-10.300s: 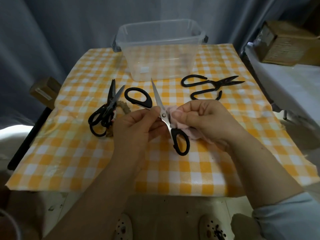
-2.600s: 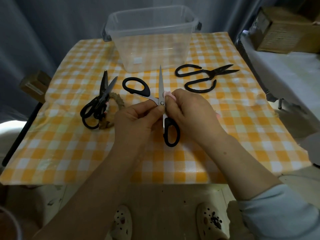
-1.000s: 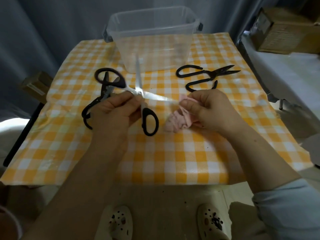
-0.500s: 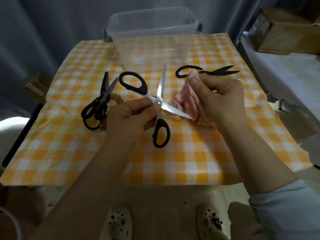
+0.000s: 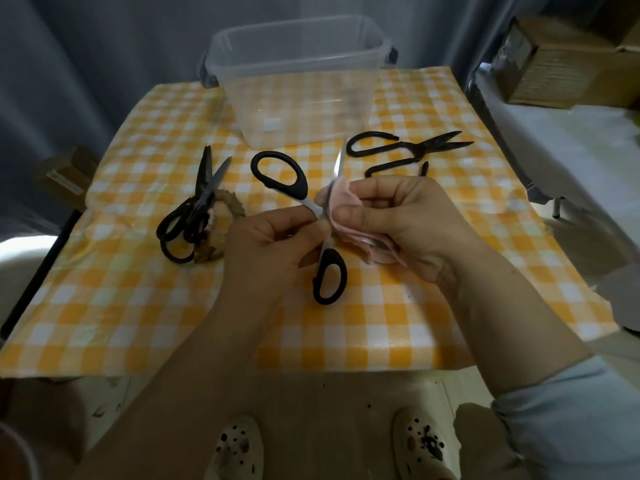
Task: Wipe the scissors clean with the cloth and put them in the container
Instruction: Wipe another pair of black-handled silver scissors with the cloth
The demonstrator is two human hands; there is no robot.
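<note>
Above the near middle of the yellow checked tablecloth (image 5: 398, 327), the left hand (image 5: 266, 251) pinches the black-handled steel scissors (image 5: 313, 209) at their pivot, fingers curled. The right hand (image 5: 405, 220) clamps the crumpled pink cloth (image 5: 346, 211) around one blade. The clear plastic container (image 5: 301, 84) stands far behind.

The place looks like a room in a home rather than a workshop. A small bench (image 5: 519, 258) wears a yellow-and-white checked oilcloth (image 5: 138, 323). Grey curtains (image 5: 104, 46) hang along the far side, and a cardboard box (image 5: 561, 64) sits on a white-covered surface (image 5: 571, 140) at the right. The person wears perforated clogs (image 5: 239, 448) on a bare floor (image 5: 329, 407).
</note>
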